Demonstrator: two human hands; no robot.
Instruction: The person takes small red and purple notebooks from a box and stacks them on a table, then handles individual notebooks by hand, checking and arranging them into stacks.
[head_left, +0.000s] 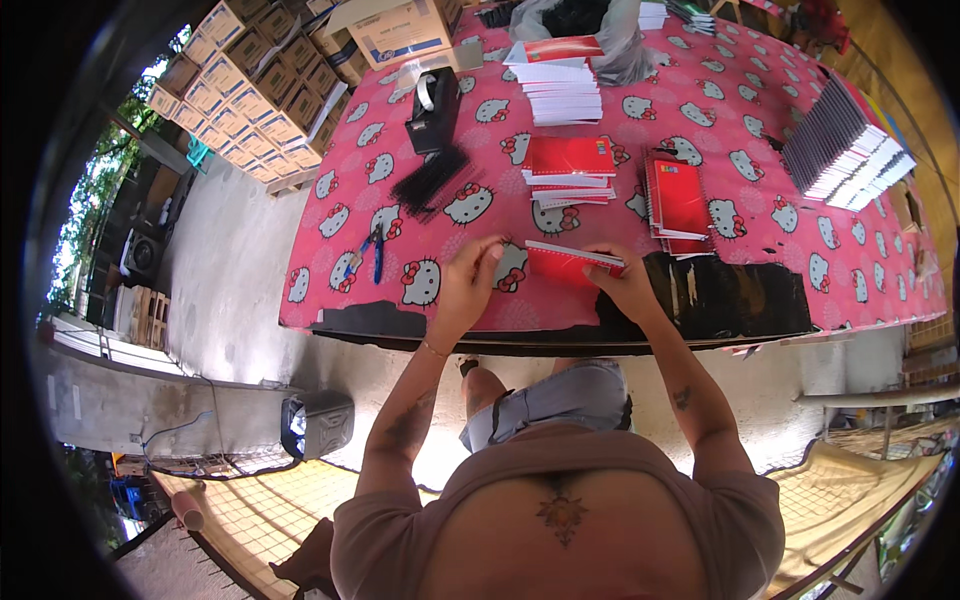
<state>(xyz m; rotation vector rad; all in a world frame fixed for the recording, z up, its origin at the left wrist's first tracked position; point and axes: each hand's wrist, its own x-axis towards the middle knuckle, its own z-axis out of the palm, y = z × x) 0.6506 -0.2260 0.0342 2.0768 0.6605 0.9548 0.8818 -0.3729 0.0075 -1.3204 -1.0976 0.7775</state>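
Observation:
My right hand [622, 284] is closed round the right end of a red-covered notebook [562, 264], held tilted just above the table's near edge. A row of small holes seems to run along the notebook's edge. At the notebook's left end, my left hand [476, 278] has its thumb and fingertips pinched together; whatever is between them is too small to make out. Left of that hand lie blue-handled pliers [378, 258]. Behind the pliers is a bundle of black binding coils [432, 184]. A stack of red-covered notebooks [570, 158] stands beyond my hands, with red coil-bound notebooks [682, 198] to its right.
A black tape dispenser [434, 120] stands behind the coils. Farther back are another notebook stack [558, 92], an open carton [400, 28] and a clear plastic bag [632, 48]. Bound notebooks [845, 148] are piled at the right. Cartons [245, 108] rise beyond the table's left side.

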